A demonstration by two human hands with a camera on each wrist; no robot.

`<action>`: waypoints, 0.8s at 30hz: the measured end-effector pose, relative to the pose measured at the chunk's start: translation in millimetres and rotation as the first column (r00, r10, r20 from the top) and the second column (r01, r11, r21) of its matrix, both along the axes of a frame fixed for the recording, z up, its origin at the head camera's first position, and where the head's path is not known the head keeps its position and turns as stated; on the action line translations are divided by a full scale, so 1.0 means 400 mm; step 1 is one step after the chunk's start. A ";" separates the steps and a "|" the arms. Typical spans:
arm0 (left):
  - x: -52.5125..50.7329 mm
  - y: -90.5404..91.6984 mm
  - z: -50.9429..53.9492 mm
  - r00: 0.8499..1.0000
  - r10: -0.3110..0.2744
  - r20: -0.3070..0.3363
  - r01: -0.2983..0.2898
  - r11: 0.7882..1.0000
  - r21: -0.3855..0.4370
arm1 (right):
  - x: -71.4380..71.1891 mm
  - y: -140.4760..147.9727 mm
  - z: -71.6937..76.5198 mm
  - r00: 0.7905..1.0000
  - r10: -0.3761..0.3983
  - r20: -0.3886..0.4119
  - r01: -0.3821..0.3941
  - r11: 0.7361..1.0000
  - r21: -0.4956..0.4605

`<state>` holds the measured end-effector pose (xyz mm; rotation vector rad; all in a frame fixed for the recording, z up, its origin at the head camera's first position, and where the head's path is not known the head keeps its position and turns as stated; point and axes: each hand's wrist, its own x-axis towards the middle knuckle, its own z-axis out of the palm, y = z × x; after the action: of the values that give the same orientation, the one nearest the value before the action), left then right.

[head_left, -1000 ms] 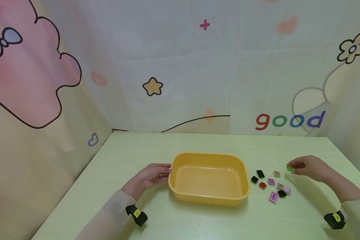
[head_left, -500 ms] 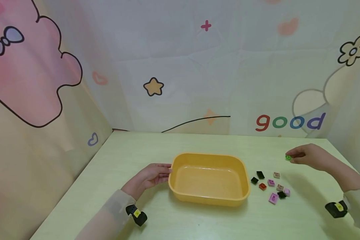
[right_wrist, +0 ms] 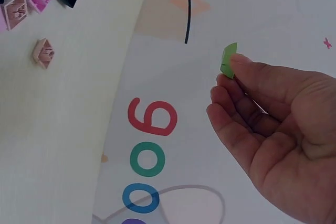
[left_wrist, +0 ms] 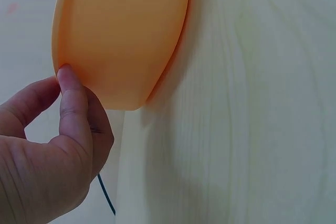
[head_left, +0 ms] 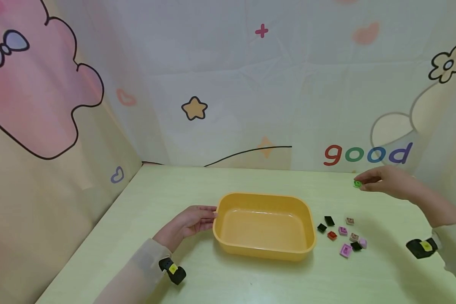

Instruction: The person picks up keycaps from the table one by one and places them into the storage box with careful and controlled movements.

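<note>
A yellow plastic basin (head_left: pixel 264 223) stands on the table, and my left hand (head_left: pixel 188 223) pinches its left rim between thumb and fingers. In the left wrist view the thumb and fingers of the left hand (left_wrist: pixel 58 135) meet at the edge of the basin (left_wrist: pixel 121 35). My right hand (head_left: pixel 391 182) is raised above the back right of the table, pinching a small green keycap (head_left: pixel 357 184) between thumb and index finger. In the right wrist view the green keycap (right_wrist: pixel 228 60) shows at the fingertips of the right hand (right_wrist: pixel 283 124), partly covered by the thumb.
Several loose keycaps lie right of the basin, among them a red keycap (head_left: pixel 332 235), a large pink keycap (head_left: pixel 346 250) and a black keycap (head_left: pixel 329 221). Behind the table (head_left: pixel 178 185) hangs a printed curtain (head_left: pixel 228 76). A beige keycap (right_wrist: pixel 44 53) lies apart from the others.
My right hand has risen and moved toward the back and slightly left, carrying the green keycap away from the scattered keycaps. The left hand and the basin have stayed in place.
</note>
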<state>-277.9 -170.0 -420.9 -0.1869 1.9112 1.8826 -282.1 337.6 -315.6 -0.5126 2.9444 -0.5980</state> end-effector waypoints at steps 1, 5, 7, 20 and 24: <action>0.000 0.000 0.001 1.000 -0.001 0.000 0.001 1.000 -0.002 | 0.000 -0.006 0.006 1.000 -0.001 -0.002 0.001 1.000 -0.002; -0.001 -0.002 0.004 1.000 0.003 0.007 -0.003 1.000 -0.014 | 0.000 -0.032 0.028 1.000 0.005 -0.017 -0.005 1.000 0.002; -0.001 -0.002 0.006 1.000 0.002 0.011 -0.002 1.000 -0.019 | 0.000 -0.047 0.038 1.000 0.017 -0.023 -0.017 1.000 0.000; -0.006 -0.002 0.003 1.000 -0.010 0.012 0.011 1.000 -0.024 | -0.016 -0.141 0.096 0.997 0.078 -0.026 -0.078 0.997 -0.024; -0.003 0.002 0.005 1.000 -0.014 0.015 0.015 1.000 -0.026 | -0.025 -0.160 0.102 0.995 0.096 -0.029 -0.097 0.995 -0.032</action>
<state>-279.0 -169.2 -419.1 -0.1937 1.9226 1.8431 -292.2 273.7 -274.7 -0.6681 2.9194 -0.6344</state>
